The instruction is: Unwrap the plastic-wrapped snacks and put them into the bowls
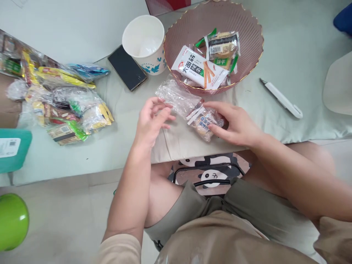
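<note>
Close to the table's front edge lies a small wrapped snack packet (203, 124) in clear plastic with blue print. My right hand (232, 123) rests at its right side, thumb and fingers spread and touching it. Crumpled clear plastic bag (177, 97) stretches from the packet toward the upper left. Just left of that bag is my left hand (154, 119), its fingers loosely curled and apart, with nothing visible in them. Behind both hands stands a pink ribbed bowl (187, 31) with a gold rim. A white snack packet (200, 68) lies on top of several others inside it.
A white paper cup (145, 44) stands left of the bowl, beside a dark phone (128, 68). Several packaged snacks (66, 102) are heaped at the left. A white utility knife (282, 98) lies at the right, blade tip showing. A green bin (12, 222) is on the floor.
</note>
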Available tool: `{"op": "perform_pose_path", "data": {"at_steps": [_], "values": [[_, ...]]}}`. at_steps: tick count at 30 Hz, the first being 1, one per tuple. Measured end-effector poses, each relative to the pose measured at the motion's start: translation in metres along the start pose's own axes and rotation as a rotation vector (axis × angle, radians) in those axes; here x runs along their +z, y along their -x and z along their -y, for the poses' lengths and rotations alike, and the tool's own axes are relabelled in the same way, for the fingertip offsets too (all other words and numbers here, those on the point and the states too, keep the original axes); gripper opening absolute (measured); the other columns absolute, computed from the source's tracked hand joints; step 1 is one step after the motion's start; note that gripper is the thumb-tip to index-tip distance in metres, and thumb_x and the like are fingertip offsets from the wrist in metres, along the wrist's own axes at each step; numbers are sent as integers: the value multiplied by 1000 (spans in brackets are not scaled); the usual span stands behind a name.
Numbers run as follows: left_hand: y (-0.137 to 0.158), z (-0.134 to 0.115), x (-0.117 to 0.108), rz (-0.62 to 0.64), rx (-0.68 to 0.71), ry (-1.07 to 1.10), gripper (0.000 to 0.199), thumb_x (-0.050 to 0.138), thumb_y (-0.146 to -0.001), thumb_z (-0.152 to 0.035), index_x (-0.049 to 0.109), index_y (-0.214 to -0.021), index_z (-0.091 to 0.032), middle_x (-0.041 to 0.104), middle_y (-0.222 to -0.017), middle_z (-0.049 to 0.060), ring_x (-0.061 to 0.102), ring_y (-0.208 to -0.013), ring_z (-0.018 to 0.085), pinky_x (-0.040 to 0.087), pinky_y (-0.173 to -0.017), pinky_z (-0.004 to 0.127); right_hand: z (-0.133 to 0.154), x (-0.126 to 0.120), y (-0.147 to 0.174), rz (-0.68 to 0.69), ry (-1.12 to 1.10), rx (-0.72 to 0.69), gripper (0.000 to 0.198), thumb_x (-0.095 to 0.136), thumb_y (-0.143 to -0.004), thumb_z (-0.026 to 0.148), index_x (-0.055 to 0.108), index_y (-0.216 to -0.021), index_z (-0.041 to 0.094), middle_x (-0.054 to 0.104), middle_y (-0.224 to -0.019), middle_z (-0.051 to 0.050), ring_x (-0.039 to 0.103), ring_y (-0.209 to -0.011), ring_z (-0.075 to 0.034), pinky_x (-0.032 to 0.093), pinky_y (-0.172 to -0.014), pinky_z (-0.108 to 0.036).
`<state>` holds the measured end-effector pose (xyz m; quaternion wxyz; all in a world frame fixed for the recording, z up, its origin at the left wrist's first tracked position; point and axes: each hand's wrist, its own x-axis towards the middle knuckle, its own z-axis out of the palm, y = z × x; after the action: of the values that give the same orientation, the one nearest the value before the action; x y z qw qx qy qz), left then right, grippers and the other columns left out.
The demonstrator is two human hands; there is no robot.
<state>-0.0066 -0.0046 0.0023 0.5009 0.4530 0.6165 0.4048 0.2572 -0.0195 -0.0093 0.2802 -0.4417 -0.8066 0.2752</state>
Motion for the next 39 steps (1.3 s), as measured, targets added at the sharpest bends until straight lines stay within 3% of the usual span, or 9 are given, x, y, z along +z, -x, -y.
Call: {"op": "perform_pose_path", "data": {"at_steps": [3,7,15,21,26,29,31,35,39], "values": [[0,4,10,106,18,-34,25,77,-78,-40,60,-86,-22,68,-77,0,67,-57,14,45,-45,24,3,2,-2,16,-17,1,29,56,-93,39,68,-113,22,72,-97,-8,64,-80,-22,52,-75,-36],[-1,5,16,21,-25,-18,15,69,-82,-30,60,-74,-21,62,-68,-1,59,-50,11,41,-43,23,7,4,-3,-94,-37,39,16,56,-93,35,61,-84,23,66,-83,-6,60,-73,-19,49,-65,-34],[-8,2,-5,-231,-86,2,13,63,-74,-19,56,-63,-21,54,-60,-4,45,-47,8,38,-41,22,-3,-4,3,-124,-301,42,8,52,-96,29,58,-92,26,71,-92,-5,67,-85,-22,54,-77,-39],[-6,3,-18,-224,-51,-160,17,59,-69,-15,53,-54,-20,50,-54,-3,48,-48,9,38,-43,22,-18,-17,4,-2,-50,-181,22,50,-80,8,60,-70,25,68,-70,1,65,-78,-22,49,-83,-43],[-6,9,-29,-154,-110,-264,2,63,-70,-18,63,-70,-20,60,-61,-2,49,-47,10,39,-44,23,-27,-33,4,-51,132,-34,26,48,-74,3,57,-66,27,71,-77,-1,66,-83,-27,49,-92,-53],[-6,15,-35,-255,102,-389,38,72,-69,-19,65,-106,-23,73,-93,2,61,-62,12,51,-57,26,-24,-35,5,-261,187,120,29,47,-76,4,61,-67,27,73,-88,-5,68,-92,-30,51,-93,-56],[-4,15,-34,-289,338,-485,51,76,-72,-22,61,-120,-27,72,-119,6,70,-91,18,58,-76,31,-16,-31,6,-367,159,118,27,48,-81,6,64,-75,28,73,-91,-7,69,-94,-31,53,-92,-56],[1,9,-21,15,609,-673,44,79,-76,-33,66,-118,-27,66,-139,9,59,-134,29,50,-113,46,0,-18,3,-130,125,-89,24,62,-90,24,68,-113,29,76,-111,-10,70,-105,-34,55,-93,-55],[3,3,-11,217,600,-720,11,65,-86,-29,71,-95,-23,75,-119,7,67,-120,26,52,-109,45,1,-11,2,-9,187,-46,26,64,-91,36,70,-113,26,74,-107,-11,70,-98,-33,56,-84,-52]]}}
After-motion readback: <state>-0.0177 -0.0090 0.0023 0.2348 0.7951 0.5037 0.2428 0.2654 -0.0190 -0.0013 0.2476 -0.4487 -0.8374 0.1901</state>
